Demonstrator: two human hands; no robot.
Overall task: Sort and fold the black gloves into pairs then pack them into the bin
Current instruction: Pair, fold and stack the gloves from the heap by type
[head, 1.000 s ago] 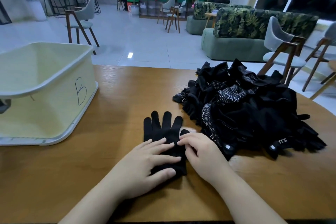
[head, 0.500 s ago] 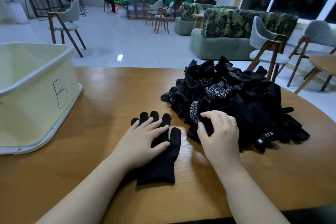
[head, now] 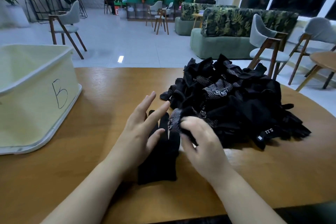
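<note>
One black glove (head: 160,162) lies flat on the wooden table (head: 101,100), fingers pointing away from me. My left hand (head: 140,127) hovers just above it with straight, spread fingers and holds nothing. My right hand (head: 198,140) grips a dotted black glove (head: 175,121) at the near edge of the glove pile (head: 236,103). The pile is a heap of several black gloves to the right of centre. The cream bin (head: 36,96), marked with a hand-drawn B, stands at the left.
The table's far edge runs just behind the pile. Beyond it are grey chairs (head: 265,45), green sofas (head: 227,29) and a second round table (head: 325,60) at the right. People sit far back in the room.
My left hand has lifted off the flat glove and spread its fingers. My right hand, which was reaching onto the pile, has pulled a dotted glove toward me.
</note>
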